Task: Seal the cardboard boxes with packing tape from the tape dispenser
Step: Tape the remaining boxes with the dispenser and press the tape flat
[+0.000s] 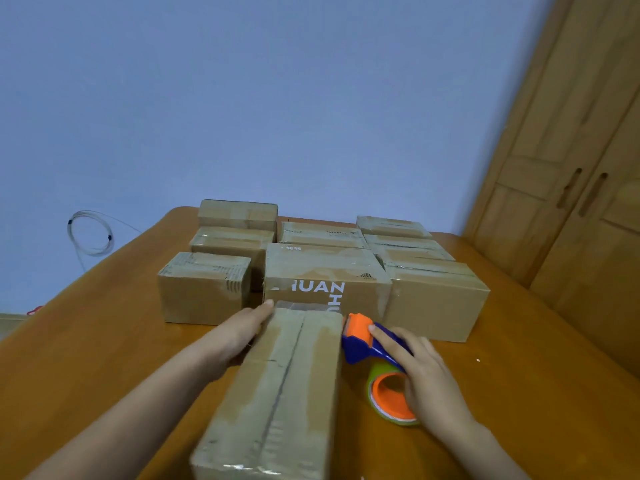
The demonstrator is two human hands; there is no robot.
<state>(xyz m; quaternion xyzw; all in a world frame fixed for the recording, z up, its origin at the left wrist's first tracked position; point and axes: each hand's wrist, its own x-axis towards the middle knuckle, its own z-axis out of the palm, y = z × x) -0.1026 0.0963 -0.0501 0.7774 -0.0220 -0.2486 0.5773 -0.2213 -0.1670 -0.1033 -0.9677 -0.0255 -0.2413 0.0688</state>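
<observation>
Cardboard box (pixel 277 386) steadied at nine o'clock by flat left fingers (pixel 258 311), while right fingers (pixel 382 337) clasp tape dispenser (pixel 375 355) at its three o'clock edge.

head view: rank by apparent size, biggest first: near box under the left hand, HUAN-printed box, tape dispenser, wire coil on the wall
1. Near box, though it is closest to the camera, so this is partly nearness.
2. HUAN-printed box.
3. Tape dispenser, held in the right hand.
4. Wire coil, farthest away, so its real size is unsure.
</observation>
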